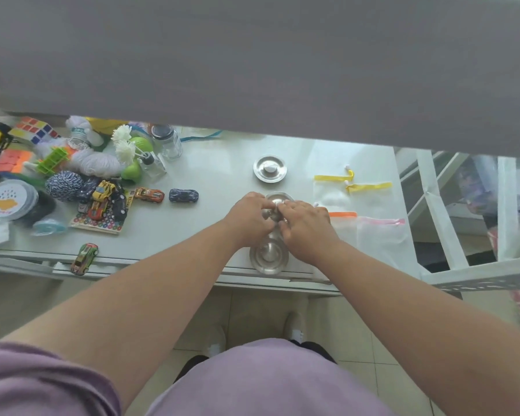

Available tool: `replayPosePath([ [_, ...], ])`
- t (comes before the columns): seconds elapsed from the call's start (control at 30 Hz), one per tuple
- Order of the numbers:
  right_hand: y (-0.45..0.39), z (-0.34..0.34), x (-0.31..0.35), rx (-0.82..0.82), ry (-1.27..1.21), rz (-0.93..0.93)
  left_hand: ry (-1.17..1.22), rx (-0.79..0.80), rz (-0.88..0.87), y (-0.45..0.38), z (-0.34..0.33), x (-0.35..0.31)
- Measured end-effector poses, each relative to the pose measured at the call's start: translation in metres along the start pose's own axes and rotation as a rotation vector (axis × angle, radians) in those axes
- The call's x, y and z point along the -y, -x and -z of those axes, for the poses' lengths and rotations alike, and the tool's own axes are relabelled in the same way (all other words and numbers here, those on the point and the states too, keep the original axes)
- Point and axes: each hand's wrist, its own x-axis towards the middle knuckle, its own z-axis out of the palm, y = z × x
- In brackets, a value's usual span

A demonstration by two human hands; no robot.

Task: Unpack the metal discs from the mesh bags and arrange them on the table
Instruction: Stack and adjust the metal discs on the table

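Note:
Several round metal discs lie in a line down the middle of the pale table (pixel 216 181). The far disc (pixel 270 168) lies alone. A second disc (pixel 275 198) sits just beyond my fingers. Both hands meet over a middle disc (pixel 267 214), my left hand (pixel 249 219) and my right hand (pixel 305 226) pinching it, mostly hiding it. The nearest disc (pixel 269 255) rests at the table's front edge. To the right lie flat white mesh bags: two with yellow bands (pixel 370 187), one with an orange band (pixel 342 215), one with a pink band (pixel 382 235).
The table's left half holds toy cars (pixel 183 195), yarn balls (pixel 63 184), puzzle cubes (pixel 36 130), a glass jar (pixel 168 142) and a round lid (pixel 6 199). One toy car (pixel 84 259) overhangs the front edge. A white rack (pixel 463 223) stands at right.

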Motion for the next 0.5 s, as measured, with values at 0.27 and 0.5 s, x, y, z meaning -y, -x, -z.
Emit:
replayPosePath([
  [0.27, -0.014, 0.001, 0.012, -0.011, -0.018, 0.035, 0.014, -0.048, -0.009, 0.001, 0.012, 0.01],
  [0.5, -0.006, 0.002, 0.011, -0.066, -0.062, 0.045, 0.026, -0.056, -0.007, 0.006, 0.013, 0.017],
])
